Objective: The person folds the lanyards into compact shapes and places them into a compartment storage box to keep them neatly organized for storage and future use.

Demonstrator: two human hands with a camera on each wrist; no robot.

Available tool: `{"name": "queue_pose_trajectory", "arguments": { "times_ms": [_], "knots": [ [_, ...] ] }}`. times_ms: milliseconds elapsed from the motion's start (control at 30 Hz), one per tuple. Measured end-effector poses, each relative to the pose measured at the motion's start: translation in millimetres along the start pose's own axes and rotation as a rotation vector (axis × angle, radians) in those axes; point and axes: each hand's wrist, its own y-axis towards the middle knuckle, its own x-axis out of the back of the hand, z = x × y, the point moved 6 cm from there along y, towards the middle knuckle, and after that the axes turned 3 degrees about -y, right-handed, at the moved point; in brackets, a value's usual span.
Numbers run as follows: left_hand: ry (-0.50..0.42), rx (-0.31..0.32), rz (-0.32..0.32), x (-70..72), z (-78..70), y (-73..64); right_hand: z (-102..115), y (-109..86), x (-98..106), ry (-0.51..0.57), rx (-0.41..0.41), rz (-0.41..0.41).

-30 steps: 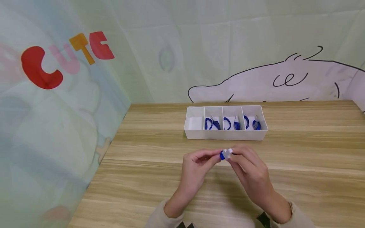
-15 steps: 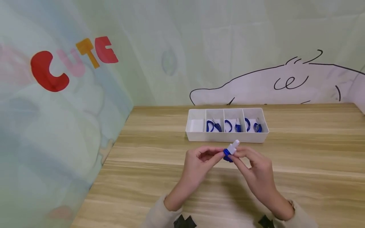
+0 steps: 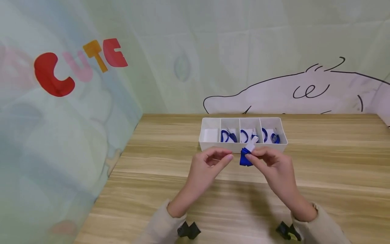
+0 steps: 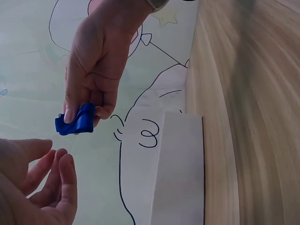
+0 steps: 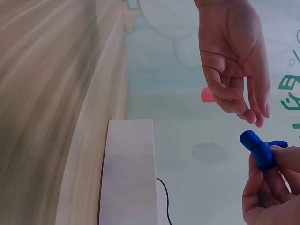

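Observation:
A folded blue strap with a white plug-like end (image 3: 245, 159) is held up over the table between thumb and fingers of my right hand (image 3: 278, 171). The white end points up and away. In the left wrist view, the blue part (image 4: 83, 122) looks like a compact folded bundle under the right thumb. To its left, my left hand (image 3: 202, 173) is apart from it, fingers loosely bent with nothing between them; the right wrist view shows this left hand (image 5: 234, 56) just off the blue strap (image 5: 263, 154).
Behind the hands stands a white box (image 3: 213, 146) with dividers. Its leftmost compartment looks bare; the others hold blue loops (image 3: 224, 136) and blue pieces with pale tips (image 3: 233, 137). A printed cloth (image 3: 170, 51) hangs behind the wooden table (image 3: 146, 189).
The left hand has let go of the blue strap and drawn back to the left. The right hand keeps hold of it and has raised it slightly, its white end now more upright.

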Motion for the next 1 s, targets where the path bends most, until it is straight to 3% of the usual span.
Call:
{"name": "queue_pose_trajectory", "arguments": {
  "times_ms": [300,633,1000],
  "knots": [
    [0.142,0.033,-0.047,21.9,1.7,9.2,-15,18.6,-8,-0.004,-0.154,0.124],
    [0.196,0.005,-0.103,44.5,5.9,23.9,-22,38.1,-19,0.011,-0.252,0.196],
    [0.295,-0.022,-0.099,54.4,13.7,42.3,-25,62.0,-34,-0.024,-0.279,0.271]
  ]
}}
